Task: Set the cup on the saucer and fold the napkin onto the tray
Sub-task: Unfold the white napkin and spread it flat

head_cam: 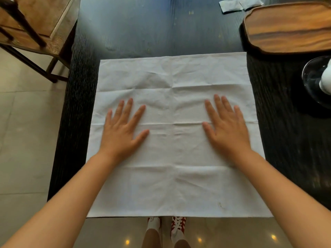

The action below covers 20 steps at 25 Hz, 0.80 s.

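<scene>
I see a white, crease-lined cloth napkin on a black, wood-grained table. The oblong wooden tray is warm brown with dark streaks. A pale grey-blue folded cloth lies beyond it. The saucer looks like clear glass, the cup white.

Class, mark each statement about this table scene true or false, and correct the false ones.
1. The napkin lies spread open on the table. True.
2. The left hand pinches a napkin corner. False: it rests flat, fingers spread.
3. The right hand lies flat on the napkin. True.
4. The napkin is on the tray. False: the wooden tray sits apart, at the far right.
5. Both hands hold the cup. False: it stands at the right edge, untouched.
</scene>
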Each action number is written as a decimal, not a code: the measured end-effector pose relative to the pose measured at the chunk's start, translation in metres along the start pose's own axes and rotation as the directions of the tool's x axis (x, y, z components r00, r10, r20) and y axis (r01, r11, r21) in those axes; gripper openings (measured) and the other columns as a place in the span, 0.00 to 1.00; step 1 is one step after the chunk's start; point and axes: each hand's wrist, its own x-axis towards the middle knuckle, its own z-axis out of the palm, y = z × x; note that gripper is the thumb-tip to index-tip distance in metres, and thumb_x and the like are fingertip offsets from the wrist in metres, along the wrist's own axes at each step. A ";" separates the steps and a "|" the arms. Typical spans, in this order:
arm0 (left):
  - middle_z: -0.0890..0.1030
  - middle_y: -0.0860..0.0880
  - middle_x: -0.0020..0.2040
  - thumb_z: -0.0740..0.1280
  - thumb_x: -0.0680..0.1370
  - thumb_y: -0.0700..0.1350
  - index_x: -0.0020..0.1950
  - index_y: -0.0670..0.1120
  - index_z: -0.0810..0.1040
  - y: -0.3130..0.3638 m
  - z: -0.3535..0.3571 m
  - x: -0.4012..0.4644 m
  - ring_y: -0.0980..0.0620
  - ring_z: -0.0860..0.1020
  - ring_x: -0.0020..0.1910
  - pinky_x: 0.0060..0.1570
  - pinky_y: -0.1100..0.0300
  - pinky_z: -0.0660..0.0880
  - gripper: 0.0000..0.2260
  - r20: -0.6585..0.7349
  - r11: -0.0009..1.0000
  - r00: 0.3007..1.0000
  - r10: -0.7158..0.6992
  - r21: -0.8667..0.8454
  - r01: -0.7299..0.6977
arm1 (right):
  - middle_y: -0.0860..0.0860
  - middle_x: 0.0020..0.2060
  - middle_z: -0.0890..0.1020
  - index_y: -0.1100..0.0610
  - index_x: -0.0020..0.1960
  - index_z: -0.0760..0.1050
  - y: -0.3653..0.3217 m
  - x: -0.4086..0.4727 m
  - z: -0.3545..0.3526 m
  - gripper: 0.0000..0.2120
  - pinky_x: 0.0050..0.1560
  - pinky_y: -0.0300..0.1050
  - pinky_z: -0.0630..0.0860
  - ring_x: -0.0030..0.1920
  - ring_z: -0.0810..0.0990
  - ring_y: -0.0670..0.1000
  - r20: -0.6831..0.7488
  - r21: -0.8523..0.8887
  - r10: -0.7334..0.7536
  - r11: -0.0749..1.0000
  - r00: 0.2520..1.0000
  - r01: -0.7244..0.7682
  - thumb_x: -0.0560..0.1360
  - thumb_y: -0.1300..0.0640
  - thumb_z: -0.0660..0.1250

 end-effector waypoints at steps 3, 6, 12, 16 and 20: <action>0.46 0.45 0.78 0.44 0.71 0.66 0.76 0.49 0.46 -0.033 -0.012 0.009 0.49 0.44 0.76 0.73 0.48 0.44 0.37 0.025 0.988 0.988 -0.152 0.010 0.152 | 0.55 0.76 0.50 0.57 0.75 0.47 0.034 0.014 -0.010 0.36 0.73 0.50 0.44 0.75 0.47 0.51 0.015 -0.016 0.042 0.999 0.999 -0.042 0.72 0.40 0.40; 0.44 0.43 0.78 0.41 0.73 0.66 0.76 0.44 0.45 -0.042 -0.022 0.028 0.49 0.41 0.76 0.73 0.44 0.40 0.38 -0.035 0.943 0.943 -0.331 0.033 0.333 | 0.55 0.76 0.49 0.59 0.75 0.47 0.034 0.029 -0.018 0.37 0.73 0.55 0.43 0.76 0.45 0.52 -0.020 -0.018 0.134 0.991 0.991 -0.134 0.72 0.38 0.39; 0.47 0.49 0.78 0.45 0.72 0.70 0.75 0.59 0.47 0.016 -0.013 0.102 0.47 0.43 0.76 0.66 0.31 0.41 0.33 0.004 0.945 0.954 0.299 0.135 -0.297 | 0.47 0.76 0.41 0.39 0.73 0.41 -0.028 0.103 -0.013 0.35 0.68 0.69 0.37 0.75 0.36 0.51 0.071 -0.063 -0.189 0.979 0.979 0.194 0.68 0.31 0.40; 0.45 0.53 0.77 0.41 0.70 0.73 0.74 0.62 0.44 -0.012 -0.010 0.131 0.48 0.43 0.76 0.65 0.30 0.42 0.34 0.077 0.911 0.921 0.382 0.136 -0.389 | 0.44 0.76 0.44 0.36 0.71 0.38 0.000 0.132 -0.011 0.36 0.67 0.71 0.38 0.75 0.38 0.48 0.108 -0.090 -0.301 0.946 0.947 0.311 0.66 0.26 0.36; 0.44 0.54 0.77 0.42 0.70 0.73 0.74 0.64 0.45 -0.071 -0.023 0.143 0.52 0.41 0.76 0.70 0.35 0.43 0.33 0.052 0.955 0.962 0.269 0.116 -0.273 | 0.45 0.76 0.44 0.38 0.72 0.38 0.055 0.147 -0.024 0.35 0.71 0.61 0.39 0.74 0.37 0.45 0.080 -0.108 -0.275 0.953 0.958 0.283 0.67 0.26 0.32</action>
